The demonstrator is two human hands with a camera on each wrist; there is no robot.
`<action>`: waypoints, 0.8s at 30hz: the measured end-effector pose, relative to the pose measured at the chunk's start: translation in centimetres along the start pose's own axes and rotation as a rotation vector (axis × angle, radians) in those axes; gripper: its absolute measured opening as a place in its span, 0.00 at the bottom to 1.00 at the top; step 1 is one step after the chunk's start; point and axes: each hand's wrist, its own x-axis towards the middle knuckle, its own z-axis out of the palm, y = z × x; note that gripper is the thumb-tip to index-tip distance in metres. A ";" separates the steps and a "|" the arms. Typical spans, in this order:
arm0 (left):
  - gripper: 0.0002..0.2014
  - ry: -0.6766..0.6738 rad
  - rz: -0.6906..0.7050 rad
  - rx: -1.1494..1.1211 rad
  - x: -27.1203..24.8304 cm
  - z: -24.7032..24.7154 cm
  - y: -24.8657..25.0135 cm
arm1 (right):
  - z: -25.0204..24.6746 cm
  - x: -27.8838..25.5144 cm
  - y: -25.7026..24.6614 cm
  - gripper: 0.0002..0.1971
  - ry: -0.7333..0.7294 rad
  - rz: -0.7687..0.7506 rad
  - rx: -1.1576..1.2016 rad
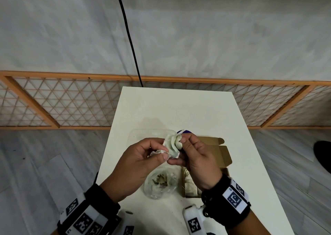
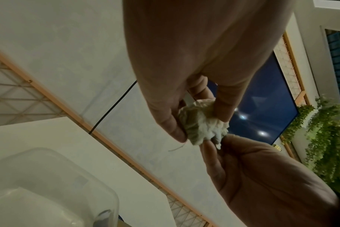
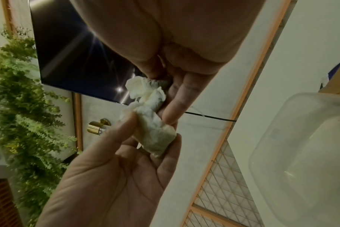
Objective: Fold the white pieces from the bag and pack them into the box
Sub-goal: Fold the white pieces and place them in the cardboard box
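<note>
Both hands hold one crumpled white piece (image 1: pixel 172 146) in the air above the white table (image 1: pixel 179 107). My left hand (image 1: pixel 165 152) pinches its lower left edge between thumb and forefinger. My right hand (image 1: pixel 179 150) pinches its upper right part. The left wrist view shows the piece (image 2: pixel 206 130) between the left hand (image 2: pixel 199 127) and the right hand (image 2: pixel 213 144). In the right wrist view the piece (image 3: pixel 151 119) looks partly rolled. Below the hands lies a clear bag (image 1: pixel 159 183) with more pieces. Right of it stands the open cardboard box (image 1: pixel 222 156), pieces inside, partly hidden by my right wrist.
A clear plastic container (image 1: pixel 143 134) sits on the table behind the hands, also visible as a clear plastic container (image 3: pixel 301 153) in the right wrist view. Something blue and white (image 1: pixel 184 132) peeks out behind the right fingers. A black cable (image 1: pixel 129 38) hangs at the table's far edge.
</note>
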 end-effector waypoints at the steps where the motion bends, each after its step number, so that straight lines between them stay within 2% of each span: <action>1: 0.07 0.015 0.011 0.016 0.1 0.1 0.0 | 0.1 -0.1 0.1 0.12 0.009 -0.009 -0.004; 6: 0.03 0.132 0.069 0.139 0.2 0.6 -0.1 | 0.7 -0.4 0.0 0.11 0.034 -0.046 -0.009; 11: 0.04 0.219 0.041 0.150 0.4 0.4 0.2 | 0.3 -0.3 -0.1 0.09 0.064 0.035 0.093; 14: 0.03 0.226 0.034 0.145 0.4 0.2 0.5 | -0.8 0.4 0.5 0.09 0.142 0.052 0.174; 16: 0.03 0.229 0.020 0.143 0.2 -0.1 0.7 | -2.0 0.8 1.0 0.12 0.229 0.054 0.169; 17: 0.03 0.225 0.015 0.137 0.0 -0.3 0.8 | -2.7 1.0 1.4 0.12 0.275 0.058 0.148; 20: 0.04 0.198 0.023 0.087 -0.3 -1.0 1.2 | -4.8 1.3 2.2 0.03 0.407 0.077 -0.031; 22: 0.07 0.186 0.036 0.063 -0.4 -1.3 1.3 | -5.7 1.2 2.6 0.09 0.423 0.066 -0.230; 24: 0.05 0.182 0.045 0.055 -0.4 -1.3 1.4 | -5.7 0.8 2.4 0.13 0.359 0.053 -0.377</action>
